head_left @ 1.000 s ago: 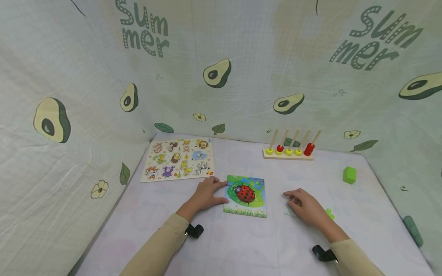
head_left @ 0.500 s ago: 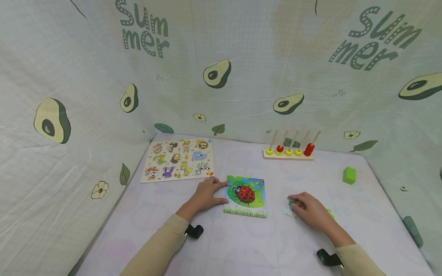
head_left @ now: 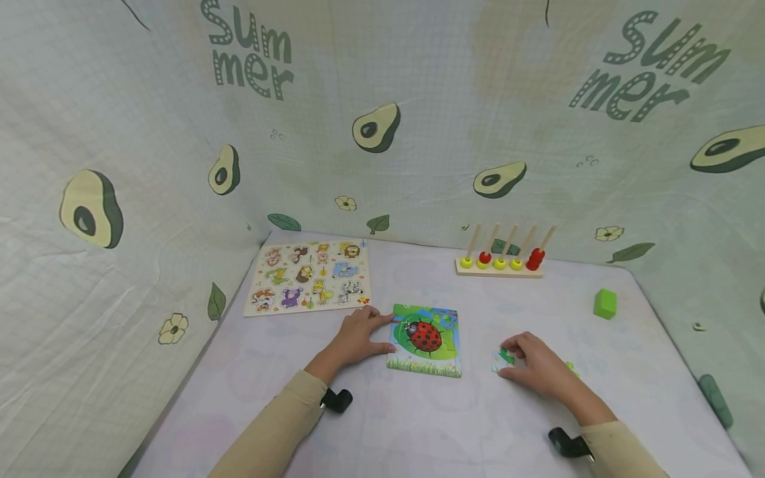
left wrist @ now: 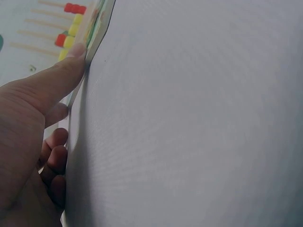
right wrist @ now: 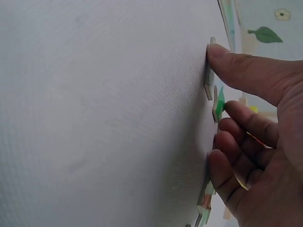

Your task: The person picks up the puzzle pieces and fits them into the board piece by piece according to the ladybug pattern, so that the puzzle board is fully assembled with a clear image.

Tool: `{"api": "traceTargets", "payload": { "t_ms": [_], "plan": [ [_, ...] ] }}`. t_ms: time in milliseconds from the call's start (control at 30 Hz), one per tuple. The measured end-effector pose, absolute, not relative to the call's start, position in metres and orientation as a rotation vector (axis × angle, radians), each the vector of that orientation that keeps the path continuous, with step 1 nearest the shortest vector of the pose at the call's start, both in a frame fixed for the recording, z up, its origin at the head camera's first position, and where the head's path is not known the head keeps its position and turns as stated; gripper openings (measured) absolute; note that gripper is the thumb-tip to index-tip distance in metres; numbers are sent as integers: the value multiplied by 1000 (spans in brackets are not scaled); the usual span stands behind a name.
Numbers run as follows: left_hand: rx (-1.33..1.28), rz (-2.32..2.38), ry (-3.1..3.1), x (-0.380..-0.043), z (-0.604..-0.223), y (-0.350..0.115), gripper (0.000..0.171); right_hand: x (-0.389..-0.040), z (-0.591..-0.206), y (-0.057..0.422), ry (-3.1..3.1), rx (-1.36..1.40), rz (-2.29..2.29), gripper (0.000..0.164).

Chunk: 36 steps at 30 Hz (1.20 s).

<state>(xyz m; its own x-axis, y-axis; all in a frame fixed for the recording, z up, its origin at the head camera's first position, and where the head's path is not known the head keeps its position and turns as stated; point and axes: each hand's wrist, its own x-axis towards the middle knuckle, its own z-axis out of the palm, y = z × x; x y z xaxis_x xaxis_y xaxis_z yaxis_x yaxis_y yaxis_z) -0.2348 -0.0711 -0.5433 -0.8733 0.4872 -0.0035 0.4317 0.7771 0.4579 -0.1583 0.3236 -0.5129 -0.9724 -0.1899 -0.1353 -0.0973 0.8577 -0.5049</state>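
In the head view, a square ladybug jigsaw puzzle [head_left: 425, 338] lies flat on the table. My left hand [head_left: 356, 336] rests at its left edge, thumb and forefinger spread apart and touching the side. The left wrist view shows the thumb [left wrist: 71, 66] against the board's edge, other fingers loosely bent. To the puzzle's right, my right hand [head_left: 538, 365] is over loose puzzle pieces [head_left: 501, 362], pale with some green. The right wrist view has its thumb on one piece [right wrist: 209, 78] and forefinger at a green-topped piece [right wrist: 219, 106], the two digits apart.
An animal puzzle board [head_left: 309, 275] lies at the back left. A wooden peg counter [head_left: 499, 269] with red and yellow beads stands at the back, and a green block [head_left: 605, 303] sits far right. Behind my right wrist peeks a lime-green piece [head_left: 572, 368]. Printed cloth [head_left: 418, 186] hangs behind.
My right hand has shifted slightly right, its thumb and forefinger drawing together and then spreading, uncovering more of the pale piece. My left hand and the ladybug puzzle have stayed put.
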Motion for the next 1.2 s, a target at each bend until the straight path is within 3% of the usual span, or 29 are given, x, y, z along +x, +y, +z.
{"api": "traceTargets", "payload": {
  "t_ms": [533,833,1200],
  "plan": [
    [744,681,2828,-233,-539,-72,77,-162,-515,322,2807,-210,-874,53],
    [763,672,2766,-234,-536,-77,88,-163,-517,321,2849,-332,-778,49],
    [793,653,2740,-237,-539,-80,98,-165,-516,315,2868,-337,-948,30]
  ]
}}
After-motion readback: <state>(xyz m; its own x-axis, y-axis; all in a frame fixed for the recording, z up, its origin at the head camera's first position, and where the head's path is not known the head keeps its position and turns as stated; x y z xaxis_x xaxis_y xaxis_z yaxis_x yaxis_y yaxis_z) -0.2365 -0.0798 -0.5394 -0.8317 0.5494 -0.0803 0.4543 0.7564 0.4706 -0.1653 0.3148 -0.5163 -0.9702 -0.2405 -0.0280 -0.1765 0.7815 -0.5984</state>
